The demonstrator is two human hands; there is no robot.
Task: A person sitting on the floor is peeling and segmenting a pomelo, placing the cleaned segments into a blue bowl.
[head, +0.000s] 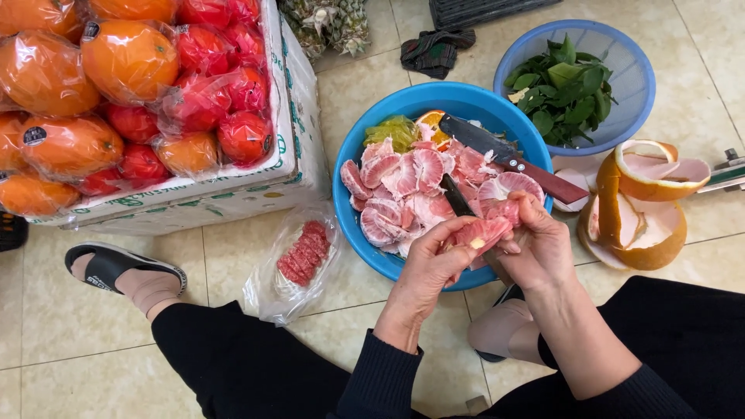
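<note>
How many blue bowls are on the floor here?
2. The large blue basin, holding pink peeled pomelo segments, sits in the middle just beyond the left hand and right hand. The smaller blue basket, holding green leaves, sits behind it at the upper right.

I see a floor [101,372] of pale beige tiles with thin grey grout lines, evenly lit, no hard shadows; a dark slatted grate [485,9] at top edge.

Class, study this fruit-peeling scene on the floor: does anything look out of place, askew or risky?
One thing stands out: a large knife lies loose across the rim of the blue basin, its blade over the peeled pomelo segments. Both hands, left hand and right hand, work a segment just beside it. Nothing looks spilled.
</note>
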